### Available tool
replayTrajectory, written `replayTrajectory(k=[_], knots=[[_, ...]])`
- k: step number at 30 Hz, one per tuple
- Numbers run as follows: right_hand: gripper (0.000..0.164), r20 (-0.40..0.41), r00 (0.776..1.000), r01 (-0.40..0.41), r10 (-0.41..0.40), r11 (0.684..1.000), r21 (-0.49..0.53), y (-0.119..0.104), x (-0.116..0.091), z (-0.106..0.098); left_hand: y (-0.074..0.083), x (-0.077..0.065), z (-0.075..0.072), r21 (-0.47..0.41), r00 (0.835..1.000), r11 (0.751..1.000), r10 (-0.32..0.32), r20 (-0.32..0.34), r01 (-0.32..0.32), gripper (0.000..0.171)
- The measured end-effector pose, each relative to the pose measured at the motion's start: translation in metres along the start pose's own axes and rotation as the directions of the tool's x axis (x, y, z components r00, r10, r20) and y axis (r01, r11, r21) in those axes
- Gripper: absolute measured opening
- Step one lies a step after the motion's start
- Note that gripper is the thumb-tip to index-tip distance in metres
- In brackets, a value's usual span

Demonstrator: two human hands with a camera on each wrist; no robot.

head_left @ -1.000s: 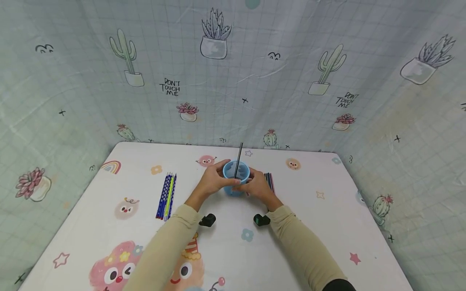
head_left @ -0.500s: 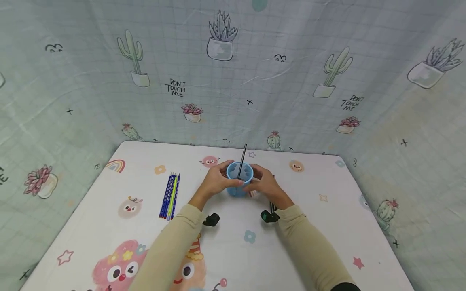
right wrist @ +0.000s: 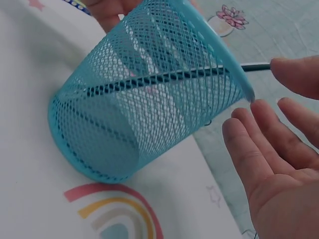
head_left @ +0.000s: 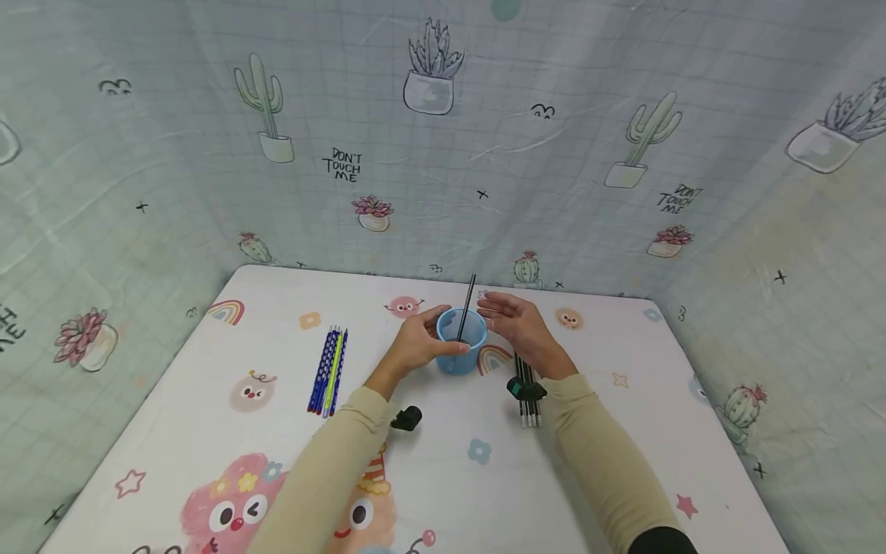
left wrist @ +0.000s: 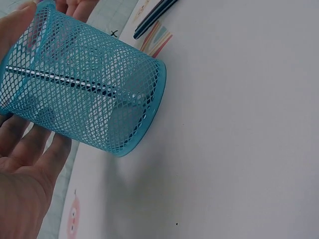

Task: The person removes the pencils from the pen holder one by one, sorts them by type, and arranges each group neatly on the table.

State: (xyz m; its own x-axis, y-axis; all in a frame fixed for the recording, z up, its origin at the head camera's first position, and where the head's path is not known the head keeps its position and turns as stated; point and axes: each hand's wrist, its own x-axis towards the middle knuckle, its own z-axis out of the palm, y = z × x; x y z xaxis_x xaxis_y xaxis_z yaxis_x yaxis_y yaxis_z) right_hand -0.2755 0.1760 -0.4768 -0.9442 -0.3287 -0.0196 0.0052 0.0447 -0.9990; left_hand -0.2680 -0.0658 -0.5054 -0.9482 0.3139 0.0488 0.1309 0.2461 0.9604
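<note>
My left hand (head_left: pixel 418 344) grips a light blue mesh pencil cup (left wrist: pixel 89 79), its thumb across the near side and fingers round the far left. A dark pencil (head_left: pixel 467 308) leans inside the cup, its upper end above the rim. My right hand (head_left: pixel 515 323) is just right of the cup, fingers extended and loosely spread, holding nothing. In the right wrist view its fingertips (right wrist: pixel 232 127) are close by the rim, and the thumb overlaps the pencil's end. Several black pencils (head_left: pixel 529 412) lie on the table below the right wrist, partly hidden by it.
Several blue patterned pencils and a yellow-green one (head_left: pixel 328 373) lie side by side left of the cup. The white table (head_left: pixel 588 446) carries printed cartoon figures. A cactus-print cloth (head_left: pixel 388 154) hangs behind and at both sides. Black wrist cameras (head_left: pixel 526 388) hang under the forearms.
The right hand has let go of the cup and moved right and away, its fingers straightening. More of the black pencils now shows. The left hand keeps holding the cup.
</note>
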Motion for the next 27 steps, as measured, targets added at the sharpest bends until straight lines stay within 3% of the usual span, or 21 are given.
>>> replayTrajectory(k=[7, 15, 19, 27], knots=[[0.052, -0.14, 0.99, -0.029, 0.032, 0.999, 0.027, -0.011, 0.017, 0.01, -0.001, 0.001, 0.001, 0.018, 1.0, 1.0, -0.016, 0.0, 0.016, 0.095], [0.043, -0.295, 0.953, -0.063, 0.066, 0.998, 0.02, -0.026, 0.036, 0.026, 0.001, 0.0, -0.001, 0.021, 1.0, 0.999, -0.029, -0.004, 0.029, 0.094], [0.043, -0.329, 0.941, -0.081, 0.086, 0.996, 0.03, -0.028, 0.044, 0.032, 0.001, 0.0, -0.001, 0.025, 0.999, 0.999, -0.041, -0.011, 0.041, 0.093], [0.034, -0.37, 0.927, -0.085, 0.059, 0.995, -0.052, -0.032, 0.05, 0.035, 0.004, 0.0, -0.002, 0.032, 0.999, 0.998, -0.05, -0.006, 0.05, 0.095]])
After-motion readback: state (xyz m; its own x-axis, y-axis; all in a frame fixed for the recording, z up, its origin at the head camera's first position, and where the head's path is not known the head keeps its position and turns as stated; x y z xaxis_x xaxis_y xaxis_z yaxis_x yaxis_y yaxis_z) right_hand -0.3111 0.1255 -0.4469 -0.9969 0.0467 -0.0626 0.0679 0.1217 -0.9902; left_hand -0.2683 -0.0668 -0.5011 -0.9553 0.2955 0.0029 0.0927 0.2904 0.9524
